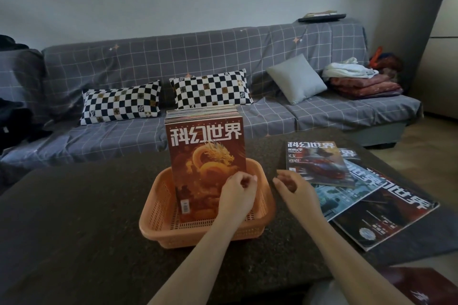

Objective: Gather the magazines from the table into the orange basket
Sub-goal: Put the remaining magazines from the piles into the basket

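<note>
Perforated orange basket (158, 205), glossy upright magazines (205, 156), empty curled hands (262, 189)

I count 1 orange basket (158, 220) holding an upright stack of magazines (207, 168); spines too many and too fine to count. 3 loose magazines (319, 163) fanned on the table, plus 1 more (421, 285) at bottom right. 2 hands. On the sofa: 2 checkered pillows (121, 104), 1 grey cushion (297, 79).
</note>
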